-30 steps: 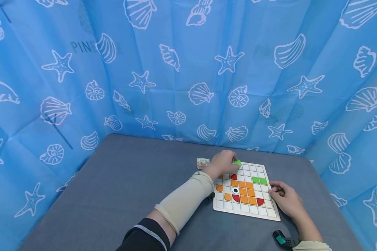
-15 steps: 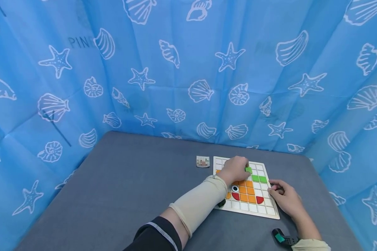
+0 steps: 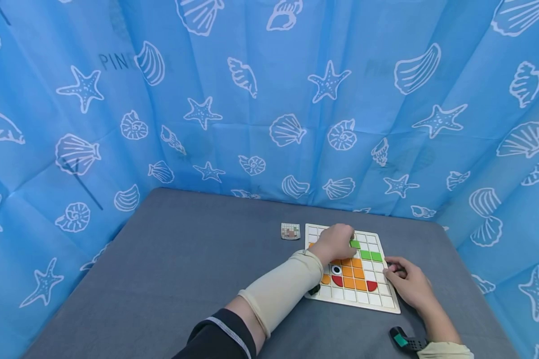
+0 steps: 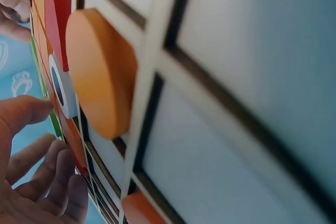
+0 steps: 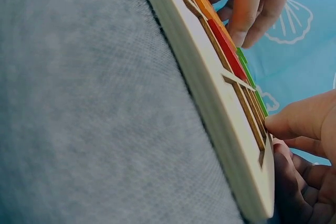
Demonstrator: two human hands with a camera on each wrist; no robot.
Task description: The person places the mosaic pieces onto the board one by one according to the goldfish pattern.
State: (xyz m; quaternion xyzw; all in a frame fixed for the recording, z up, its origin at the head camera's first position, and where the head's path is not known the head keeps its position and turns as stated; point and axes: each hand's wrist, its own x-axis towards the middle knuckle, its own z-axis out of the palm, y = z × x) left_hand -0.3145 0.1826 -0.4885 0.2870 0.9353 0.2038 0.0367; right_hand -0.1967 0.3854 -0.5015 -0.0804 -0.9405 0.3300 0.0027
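Observation:
In the head view my left hand (image 3: 337, 242) reaches over a white grid board (image 3: 382, 301), thumb and fingertips at a small green square tile (image 3: 355, 244), which lies at a cell of the board. The left hand's thumb (image 4: 31, 113) and curled fingers show in the left wrist view. At the board's right edge my right hand (image 3: 410, 284) grips it, thumb (image 5: 294, 121) against the rim and fingers curled beside it. Orange square tiles (image 3: 348, 274), red quarter-round tiles (image 3: 372, 286), a round eye tile (image 3: 336, 270) and two green tiles (image 3: 371, 256) sit in the grid.
A small printed pattern card (image 3: 290, 231) lies left of the board on the grey table (image 3: 184, 259). A blue curtain (image 3: 251, 119) with white shells hangs behind. A black strap (image 3: 406, 341) is at the right wrist.
My left hand has moved right and slightly down across the board with the green tile, stopping near the two green ones. The tile now lies flatter. The right hand stays at the edge.

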